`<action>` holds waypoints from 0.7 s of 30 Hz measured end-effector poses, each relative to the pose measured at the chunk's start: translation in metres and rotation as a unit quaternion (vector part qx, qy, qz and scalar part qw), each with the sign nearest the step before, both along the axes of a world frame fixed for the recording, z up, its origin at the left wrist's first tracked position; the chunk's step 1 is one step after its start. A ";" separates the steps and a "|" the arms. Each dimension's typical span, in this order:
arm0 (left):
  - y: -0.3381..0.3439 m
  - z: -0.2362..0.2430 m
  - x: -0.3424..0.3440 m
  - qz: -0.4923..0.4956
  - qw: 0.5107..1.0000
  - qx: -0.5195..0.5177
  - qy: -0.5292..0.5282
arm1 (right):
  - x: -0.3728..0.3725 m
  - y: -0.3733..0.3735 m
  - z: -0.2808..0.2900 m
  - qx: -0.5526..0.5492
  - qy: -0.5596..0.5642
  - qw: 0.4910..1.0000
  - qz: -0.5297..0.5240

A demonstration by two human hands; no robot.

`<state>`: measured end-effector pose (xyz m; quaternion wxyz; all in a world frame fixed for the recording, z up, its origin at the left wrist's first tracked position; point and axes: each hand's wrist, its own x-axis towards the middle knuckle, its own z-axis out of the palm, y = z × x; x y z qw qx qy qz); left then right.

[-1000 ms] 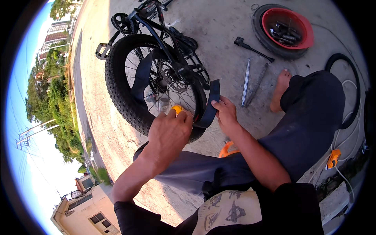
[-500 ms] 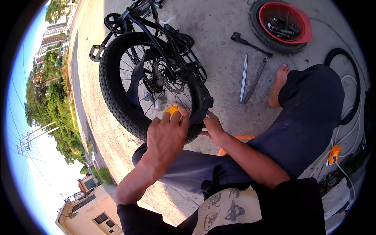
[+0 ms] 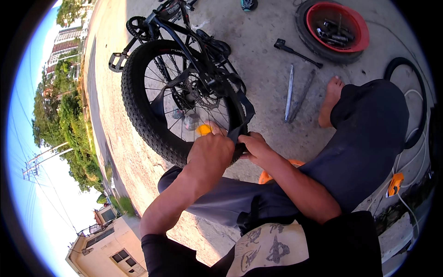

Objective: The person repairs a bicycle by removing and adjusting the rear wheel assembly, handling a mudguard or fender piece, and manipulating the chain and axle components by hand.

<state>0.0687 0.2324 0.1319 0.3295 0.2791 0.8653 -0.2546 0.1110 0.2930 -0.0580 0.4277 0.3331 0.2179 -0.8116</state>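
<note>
A bicycle's fat knobby tyre [image 3: 145, 117] stands before me on its spoked wheel, beside the dark bike frame [image 3: 181, 40]. A limp black inner tube [image 3: 243, 121] hangs out of the tyre and loops across the spokes. At the near edge of the wheel, my left hand [image 3: 210, 152] is closed on the tube, knuckles up. Close to its right, my right hand [image 3: 256, 147] pinches the tube at the tyre's edge; its lower fingers are partly hidden. Something yellow [image 3: 203, 129] shows behind the wheel, just beyond my left hand.
To the right lie two metal tyre levers [image 3: 289, 94] and a dark wrench-like tool [image 3: 297, 53]. A red basin [image 3: 362, 34] of sockets rests on a small tyre [image 3: 302, 23]. A black hose-like loop [image 3: 421, 99] and an orange-yellow box [image 3: 395, 184] lie far right.
My left hand has moved right and its fingers have curled tighter. The tube is drawn narrower and tauter between the hands and the wheel. My right hand has shifted slightly to the right.
</note>
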 end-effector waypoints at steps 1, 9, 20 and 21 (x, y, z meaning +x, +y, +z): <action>-0.002 0.001 -0.001 0.023 1.000 0.009 -0.015 | -0.002 0.005 0.005 0.002 -0.005 1.000 0.006; 0.009 0.004 -0.001 0.087 0.993 -0.002 -0.079 | -0.002 0.006 0.006 -0.001 0.004 1.000 0.029; 0.007 -0.063 0.041 -0.019 0.993 0.008 0.119 | 0.003 0.010 0.022 -0.014 -0.011 1.000 0.009; 0.006 -0.063 0.040 -0.002 0.994 0.017 0.107 | 0.006 0.009 0.016 -0.010 -0.011 1.000 0.006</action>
